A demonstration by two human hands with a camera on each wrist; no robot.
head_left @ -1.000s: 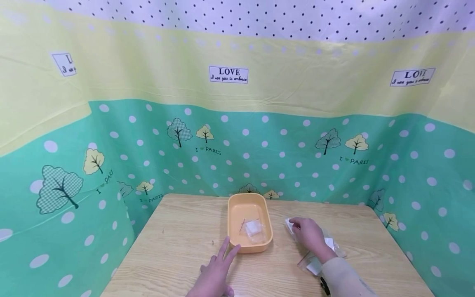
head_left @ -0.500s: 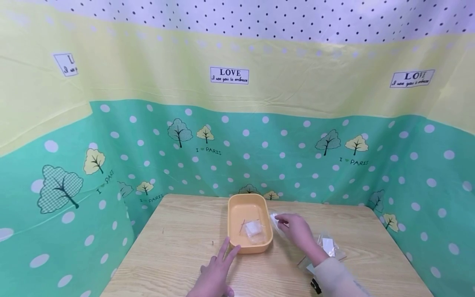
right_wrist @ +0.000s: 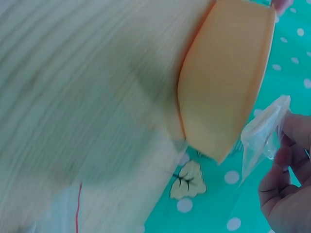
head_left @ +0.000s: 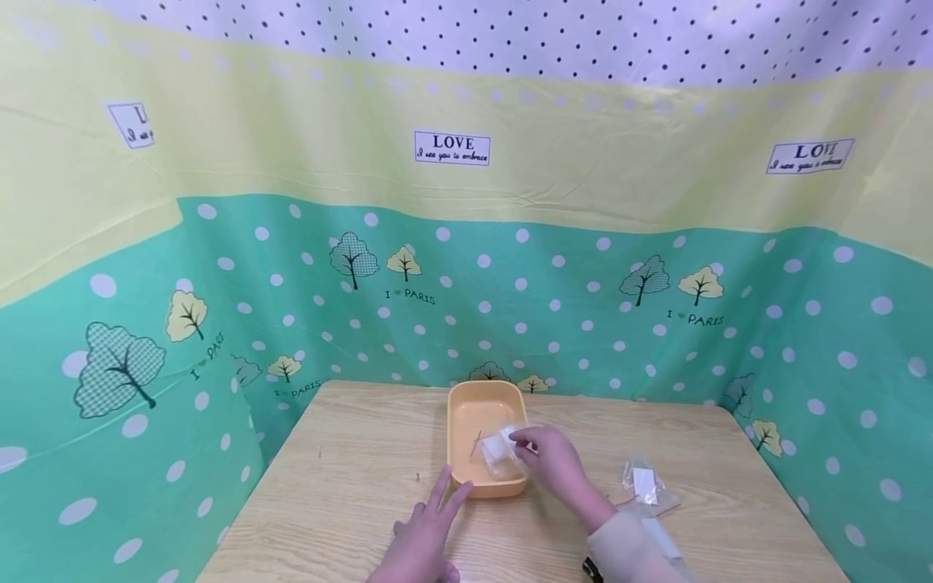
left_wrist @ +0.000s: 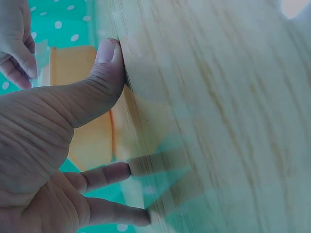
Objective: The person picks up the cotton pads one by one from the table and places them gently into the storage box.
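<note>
Right hand [head_left: 555, 463] over the near right edge of the shallow orange plastic tray [head_left: 466, 405], fingertips pinching a small clear plastic bag [right_wrist: 262, 133]; the right wrist view shows the bag dangling from that pinch just beside the tray's outer wall. Whether it has cleared the rim yet, cannot tell from the head view. Left hand [head_left: 423, 538] lies flat on the pale wooden table [head_left: 350, 478], fingers spread and straight, the fingertips touching the tray's near left corner, apparently steadying it; holds nothing. Inside the tray: one small clear bag with a white square insert [head_left: 497, 449], plus a thin stick-like item too small to identify. On the table, right of the tray and well apart from it: several more clear bags with white inserts [head_left: 645, 484], untouched. Judging from the layout: one bag in, one at the rim, the remainder yet to be transferred, so early to midway.
</note>
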